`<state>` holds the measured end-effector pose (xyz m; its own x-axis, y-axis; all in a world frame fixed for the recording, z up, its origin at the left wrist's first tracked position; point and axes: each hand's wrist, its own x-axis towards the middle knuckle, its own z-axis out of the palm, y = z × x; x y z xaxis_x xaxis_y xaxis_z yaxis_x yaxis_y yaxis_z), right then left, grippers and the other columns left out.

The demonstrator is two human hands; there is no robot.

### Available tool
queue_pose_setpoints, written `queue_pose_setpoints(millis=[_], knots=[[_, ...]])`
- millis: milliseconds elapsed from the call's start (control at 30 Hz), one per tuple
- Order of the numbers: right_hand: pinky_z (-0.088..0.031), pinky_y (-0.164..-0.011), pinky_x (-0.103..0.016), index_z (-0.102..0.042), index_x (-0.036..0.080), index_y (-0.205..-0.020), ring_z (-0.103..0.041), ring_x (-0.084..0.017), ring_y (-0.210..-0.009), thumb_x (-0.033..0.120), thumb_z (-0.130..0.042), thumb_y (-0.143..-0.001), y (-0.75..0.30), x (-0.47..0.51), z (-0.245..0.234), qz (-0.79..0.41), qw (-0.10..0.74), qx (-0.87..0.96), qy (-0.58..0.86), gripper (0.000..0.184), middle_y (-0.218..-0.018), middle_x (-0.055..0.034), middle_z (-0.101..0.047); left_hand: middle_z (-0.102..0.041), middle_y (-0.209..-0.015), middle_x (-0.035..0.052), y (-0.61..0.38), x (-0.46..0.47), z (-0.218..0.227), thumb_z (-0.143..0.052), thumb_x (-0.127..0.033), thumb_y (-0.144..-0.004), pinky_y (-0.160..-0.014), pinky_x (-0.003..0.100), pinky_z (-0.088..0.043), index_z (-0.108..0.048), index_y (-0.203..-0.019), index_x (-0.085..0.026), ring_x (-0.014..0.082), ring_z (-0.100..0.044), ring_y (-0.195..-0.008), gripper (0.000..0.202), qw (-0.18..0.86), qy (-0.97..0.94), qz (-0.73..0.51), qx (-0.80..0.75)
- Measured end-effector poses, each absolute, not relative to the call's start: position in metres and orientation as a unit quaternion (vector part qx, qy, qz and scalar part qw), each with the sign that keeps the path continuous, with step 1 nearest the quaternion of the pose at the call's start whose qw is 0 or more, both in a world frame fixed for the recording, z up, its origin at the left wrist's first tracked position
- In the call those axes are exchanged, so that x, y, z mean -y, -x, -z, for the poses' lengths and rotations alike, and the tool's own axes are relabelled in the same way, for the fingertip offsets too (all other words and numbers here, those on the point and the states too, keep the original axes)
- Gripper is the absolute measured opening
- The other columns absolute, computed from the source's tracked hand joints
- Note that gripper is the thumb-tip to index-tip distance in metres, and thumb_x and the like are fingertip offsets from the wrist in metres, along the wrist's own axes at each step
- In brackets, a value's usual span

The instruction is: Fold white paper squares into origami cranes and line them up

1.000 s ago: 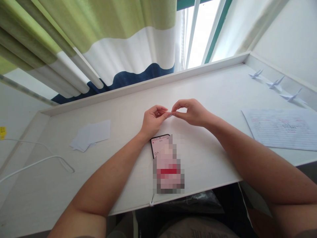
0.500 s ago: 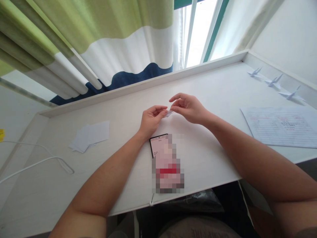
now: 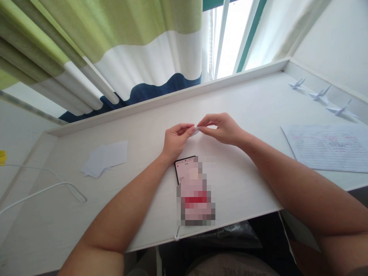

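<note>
Over the white table [image 3: 238, 180], the right hand [image 3: 221, 129] closes back in, pinching the small paper [image 3: 196, 131] alongside the left hand's [image 3: 176, 142] fingertips.

Your left hand [image 3: 176, 142] and right hand [image 3: 221, 129] pinch a small folded white paper piece [image 3: 195, 131] between the fingertips, over the middle of the worktop [image 3: 238, 180]. A smartphone [image 3: 184, 168] lies just below the left hand. Loose paper squares [image 3: 105, 158] lie toward the left edge; three paper cranes [image 3: 320, 95] line the right edge, near a written sheet [image 3: 324, 147].
</note>
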<state>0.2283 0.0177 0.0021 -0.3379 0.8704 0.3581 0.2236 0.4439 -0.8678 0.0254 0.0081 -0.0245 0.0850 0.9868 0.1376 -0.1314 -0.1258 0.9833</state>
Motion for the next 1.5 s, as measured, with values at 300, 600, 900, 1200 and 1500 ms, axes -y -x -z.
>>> queue_pose_setpoints(millis=[300,600,900,1200,1500], knots=[[-0.062,-0.090,-0.044,-0.081,0.023,-0.083,-0.073,-0.021,-0.086,0.034,-0.071,-0.089,-0.2326,-0.0191,-0.0047,-0.320,0.426,0.760,0.371,0.016,-0.089,-0.0042,-0.080,-0.084,-0.093,0.0069,-0.0251,-0.0039,0.0199,-0.097,-0.045,-0.072,-0.089,0.036,-0.061,-0.085,-0.094,-0.020,0.0183,-0.076,-0.086,0.035,0.525,-0.539,-0.511,-0.416],[-0.062,-0.093,-0.046,-0.077,0.021,-0.080,-0.072,-0.021,-0.084,0.034,-0.071,-0.086,-0.2272,-0.0179,-0.0011,-0.350,0.411,0.739,0.403,0.016,-0.084,-0.0034,-0.080,-0.082,-0.089,0.0064,-0.0240,-0.0031,0.0194,-0.093,-0.052,-0.076,-0.076,0.031,-0.054,-0.085,-0.088,-0.019,0.0165,-0.070,-0.079,0.037,0.507,-0.582,-0.460,-0.439],[-0.061,-0.094,-0.047,-0.078,0.021,-0.087,-0.073,-0.022,-0.087,0.043,-0.076,-0.087,-0.2281,-0.0200,0.0040,-0.368,0.412,0.737,0.391,0.022,-0.089,-0.0048,-0.081,-0.078,-0.081,0.0053,-0.0231,-0.0057,0.0231,-0.089,-0.059,-0.079,-0.068,0.029,-0.050,-0.082,-0.086,-0.019,0.0145,-0.064,-0.071,0.042,0.517,-0.584,-0.463,-0.421],[-0.059,-0.094,-0.046,-0.078,0.023,-0.088,-0.072,-0.022,-0.090,0.039,-0.075,-0.090,-0.2336,-0.0211,0.0019,-0.344,0.415,0.764,0.355,0.016,-0.092,-0.0039,-0.079,-0.079,-0.085,0.0058,-0.0224,-0.0065,0.0246,-0.090,-0.052,-0.081,-0.075,0.031,-0.052,-0.081,-0.088,-0.018,0.0152,-0.068,-0.076,0.036,0.520,-0.585,-0.470,-0.409],[-0.059,-0.093,-0.046,-0.077,0.022,-0.087,-0.072,-0.021,-0.087,0.042,-0.077,-0.088,-0.2346,-0.0203,-0.0020,-0.370,0.414,0.743,0.374,0.020,-0.088,-0.0042,-0.079,-0.081,-0.089,0.0046,-0.0234,-0.0042,0.0208,-0.092,-0.051,-0.078,-0.084,0.033,-0.055,-0.079,-0.095,-0.020,0.0161,-0.072,-0.084,0.037,0.536,-0.575,-0.483,-0.385]])
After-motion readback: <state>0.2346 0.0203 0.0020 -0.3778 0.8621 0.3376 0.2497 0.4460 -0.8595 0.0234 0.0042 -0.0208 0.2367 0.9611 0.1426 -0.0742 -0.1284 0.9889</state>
